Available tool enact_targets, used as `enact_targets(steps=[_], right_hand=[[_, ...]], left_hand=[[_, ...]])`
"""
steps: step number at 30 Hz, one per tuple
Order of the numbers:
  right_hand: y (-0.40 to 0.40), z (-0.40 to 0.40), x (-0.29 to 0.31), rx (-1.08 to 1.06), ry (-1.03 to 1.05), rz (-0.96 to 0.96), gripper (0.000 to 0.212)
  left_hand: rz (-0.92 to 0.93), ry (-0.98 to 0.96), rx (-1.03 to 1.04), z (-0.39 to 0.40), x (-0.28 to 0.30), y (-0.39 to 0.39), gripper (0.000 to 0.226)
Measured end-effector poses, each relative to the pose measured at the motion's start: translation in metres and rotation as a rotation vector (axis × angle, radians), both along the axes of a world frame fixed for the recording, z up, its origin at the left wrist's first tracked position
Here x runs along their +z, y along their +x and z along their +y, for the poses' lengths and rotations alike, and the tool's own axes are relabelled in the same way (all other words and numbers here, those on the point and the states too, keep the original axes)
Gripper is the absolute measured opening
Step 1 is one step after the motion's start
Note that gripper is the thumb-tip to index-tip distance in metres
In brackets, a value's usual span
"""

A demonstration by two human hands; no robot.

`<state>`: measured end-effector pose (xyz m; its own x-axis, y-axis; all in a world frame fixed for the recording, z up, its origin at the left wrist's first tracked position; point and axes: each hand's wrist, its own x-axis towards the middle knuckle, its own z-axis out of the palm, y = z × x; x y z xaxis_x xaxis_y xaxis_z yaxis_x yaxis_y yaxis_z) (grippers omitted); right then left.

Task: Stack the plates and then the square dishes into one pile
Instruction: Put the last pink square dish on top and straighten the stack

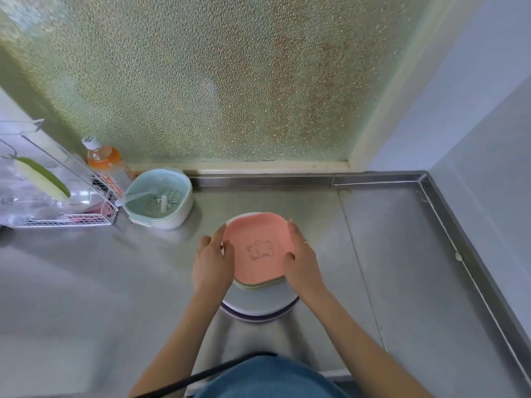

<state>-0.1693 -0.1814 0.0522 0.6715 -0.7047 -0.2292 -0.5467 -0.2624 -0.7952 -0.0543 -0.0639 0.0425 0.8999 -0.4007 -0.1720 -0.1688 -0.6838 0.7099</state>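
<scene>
Sitting atop round plates point(258, 307): stacked square dishes point(258, 248), pink uppermost. Gripping its opposite edges: left hand point(212, 261) and right hand point(301, 259), thumbs hooking over rim.

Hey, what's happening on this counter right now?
A person is stacking dishes on a steel counter. Both hands are on a pink square dish with a bear drawing: the left hand holds its left edge, the right hand its right edge. It tops a pile of other square dishes sitting on round plates. A green strainer basket and a drink bottle stand to the left.
</scene>
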Motion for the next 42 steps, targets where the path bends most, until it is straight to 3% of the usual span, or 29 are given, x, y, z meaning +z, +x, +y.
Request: enact_targets(steps=[3,6,8,10,12,14,18,23,26,33,42], right_hand=[[-0.006,-0.003,-0.005,-0.004,0.069,-0.072,0.059],[-0.014,-0.01,-0.011,-0.172,0.227,-0.169,0.047],[-0.02,-0.014,-0.025,-0.269,0.341,-0.174,0.05],[-0.025,-0.01,-0.038,-0.299,0.458,-0.151,0.064],[-0.028,-0.002,-0.054,-0.319,0.525,-0.167,0.072],[-0.03,0.008,-0.064,-0.351,0.508,-0.202,0.064],[-0.028,0.014,-0.071,-0.376,0.425,-0.196,0.066],[-0.021,0.013,-0.071,-0.495,0.489,-0.265,0.043],[-0.008,0.009,-0.07,-0.517,0.537,-0.269,0.042],[0.052,-0.008,-0.064,-0.5,0.573,-0.27,0.042],[0.11,-0.02,-0.073,-0.486,0.55,-0.284,0.047]], left_hand=[[0.113,-0.114,0.017,0.006,-0.003,0.002,0.042],[0.274,-0.199,0.158,0.017,-0.01,0.004,0.047],[0.471,-0.317,0.251,0.025,-0.018,0.002,0.053],[0.7,-0.418,0.284,0.032,-0.029,-0.003,0.074],[0.785,-0.451,0.298,0.035,-0.04,-0.007,0.096],[0.761,-0.449,0.358,0.036,-0.047,-0.01,0.087],[0.611,-0.404,0.314,0.038,-0.043,-0.015,0.041],[0.494,-0.328,0.229,0.042,-0.046,-0.015,0.053],[0.493,-0.308,0.241,0.039,-0.048,0.0,0.058],[0.438,-0.293,0.22,0.02,-0.045,0.061,0.042],[0.35,-0.265,0.15,0.001,-0.035,0.124,0.058]])
